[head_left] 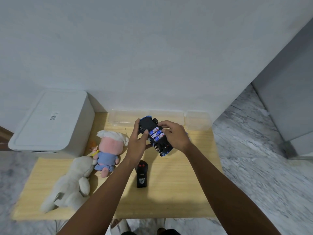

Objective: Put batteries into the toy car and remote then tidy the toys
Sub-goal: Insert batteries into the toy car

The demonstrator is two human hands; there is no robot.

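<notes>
A toy car (pixel 155 136) is held belly-up above a low wooden table (pixel 177 184) — three batteries (pixel 156 134) showing in its open bay. The left hand (pixel 136 144) grips the car's side, fingers curled; the right hand (pixel 174 133) presses curled fingertips on the batteries. The remote (pixel 142 173) lies on the table nearer the person than the car, two soft toys (pixel 88 165) to its left.

The wooden table (pixel 177 192) bears a remote (pixel 142 173), two plush toys (pixel 71 182) and seemingly clear boxes (pixel 197 120).
</notes>
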